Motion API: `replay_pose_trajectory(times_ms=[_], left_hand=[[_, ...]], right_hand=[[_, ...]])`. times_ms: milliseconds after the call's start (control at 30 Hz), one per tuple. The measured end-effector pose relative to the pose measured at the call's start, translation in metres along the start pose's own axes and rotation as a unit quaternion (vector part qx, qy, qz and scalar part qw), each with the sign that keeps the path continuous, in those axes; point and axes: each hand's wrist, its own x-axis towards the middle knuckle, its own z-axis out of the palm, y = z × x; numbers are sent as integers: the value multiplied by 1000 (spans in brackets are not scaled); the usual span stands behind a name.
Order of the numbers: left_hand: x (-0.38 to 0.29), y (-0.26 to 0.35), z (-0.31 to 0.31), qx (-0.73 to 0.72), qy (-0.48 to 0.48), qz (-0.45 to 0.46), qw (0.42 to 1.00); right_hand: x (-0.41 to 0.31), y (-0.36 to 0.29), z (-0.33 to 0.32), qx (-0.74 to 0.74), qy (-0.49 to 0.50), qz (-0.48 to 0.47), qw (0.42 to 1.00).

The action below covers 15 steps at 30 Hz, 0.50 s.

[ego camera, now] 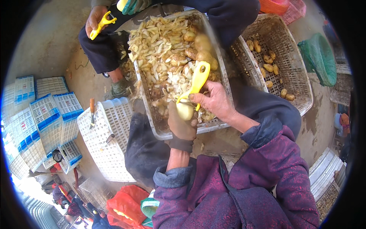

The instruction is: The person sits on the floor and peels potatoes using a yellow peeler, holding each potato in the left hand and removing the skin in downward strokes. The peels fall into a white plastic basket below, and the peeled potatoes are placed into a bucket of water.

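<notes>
Wearing a brown glove, my left hand [181, 126] grips a pale peeled potato [185, 111] over the near end of a plastic crate [226, 75]. My bare right hand [215, 100] is closed around a yellow Y-shaped peeler [200, 77], its handle pointing away from me. The peeler's head lies against the potato's upper side. Potato peelings [154, 43] heap up in the crate below, with unpeeled potatoes [203, 55] along its right side. Fingers of my left hand hide part of the held potato.
Opposite me, a co-worker's hand [95, 17] holds another yellow peeler [101, 25]; their gloved hand [135, 5] holds a pale potato. A perforated crate [297, 54] with several potatoes stands right. Left are an upturned white crate [100, 148] carrying a wooden-handled tool [92, 110], and stacked crates [43, 120].
</notes>
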Motion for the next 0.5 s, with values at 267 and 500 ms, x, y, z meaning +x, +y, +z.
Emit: replay_pose_trajectory(times_ms=[267,500], left_hand=[[-19,38,22,-112,-15,-122,986],[-10,34,10,-217,-5,-223,950]], right_hand=[[16,4,-12,-101,59,-41,992],[12,-12,-14,60,14,71,996]])
